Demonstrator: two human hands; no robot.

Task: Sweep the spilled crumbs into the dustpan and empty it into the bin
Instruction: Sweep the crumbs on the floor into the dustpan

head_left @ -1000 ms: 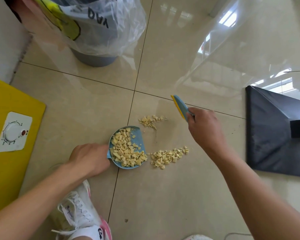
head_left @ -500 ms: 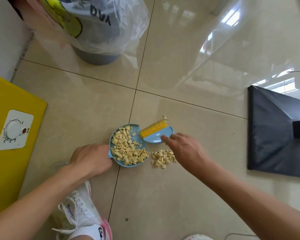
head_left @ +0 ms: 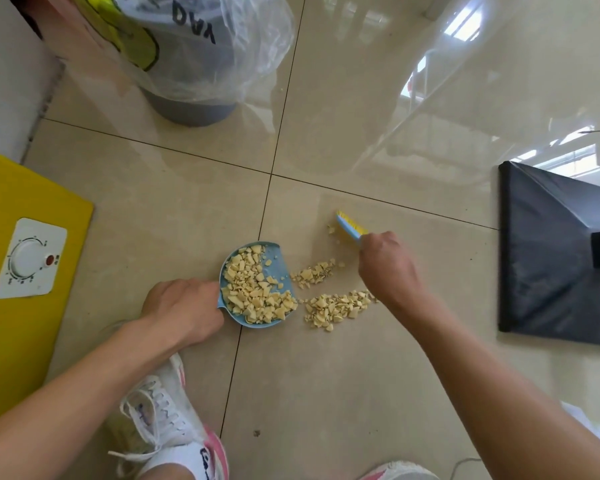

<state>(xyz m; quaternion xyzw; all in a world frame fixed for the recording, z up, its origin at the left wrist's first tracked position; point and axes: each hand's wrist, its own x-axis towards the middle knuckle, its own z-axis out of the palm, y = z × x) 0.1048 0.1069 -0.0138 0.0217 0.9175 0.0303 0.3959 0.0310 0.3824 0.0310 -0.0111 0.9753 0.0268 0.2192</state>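
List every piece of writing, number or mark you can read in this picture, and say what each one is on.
"DAY", seen upside down from here, black letters on the clear plastic bag lining the grey bin.
Markings around the dial on the white panel of the yellow box: too small to read.
Dark print on the sock above the white shoe: partly cut off, unreadable.
Nothing readable on the dustpan, the brush or the black object.

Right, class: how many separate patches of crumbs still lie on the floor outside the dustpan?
3: a small patch right of the dustpan, a larger patch nearer the person, and stray bits beside the brush.
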